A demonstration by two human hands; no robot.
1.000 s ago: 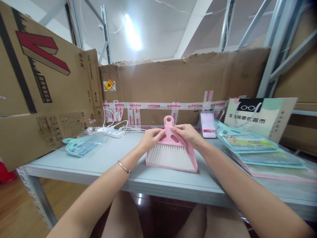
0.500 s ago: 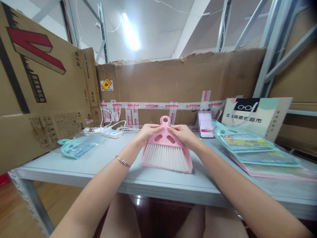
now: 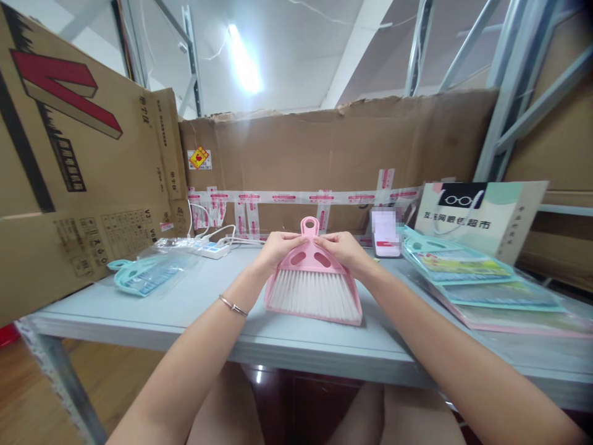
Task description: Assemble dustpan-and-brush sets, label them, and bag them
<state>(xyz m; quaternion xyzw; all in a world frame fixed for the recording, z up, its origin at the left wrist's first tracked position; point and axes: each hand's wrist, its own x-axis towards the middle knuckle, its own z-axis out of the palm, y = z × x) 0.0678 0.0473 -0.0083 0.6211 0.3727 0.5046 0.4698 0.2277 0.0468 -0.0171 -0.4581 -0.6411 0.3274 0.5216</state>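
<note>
A pink hand brush [image 3: 312,292] with white bristles lies nested in a matching pink dustpan [image 3: 357,296]. The set leans back slightly over the front part of the table, bristles toward me and the looped handle upward. My left hand [image 3: 279,248] is closed on its left side just below the handle, thumb on the front. On the opposite side my right hand [image 3: 345,250] grips it the same way. Both thumbs press close together near the handle's base. The fingers behind the set are hidden.
A bagged turquoise brush set [image 3: 148,275] lies left, near a power strip [image 3: 210,249] with white cables. More packaged sets [image 3: 477,278] are stacked right, before a paper bag [image 3: 477,213]. A phone [image 3: 386,235] stands at the back. Cardboard [image 3: 296,148] walls the table's rear.
Both hands keep the same hold. The lower edge of the brush and dustpan has shifted very slightly right and down, and my left forearm has moved slightly right.
</note>
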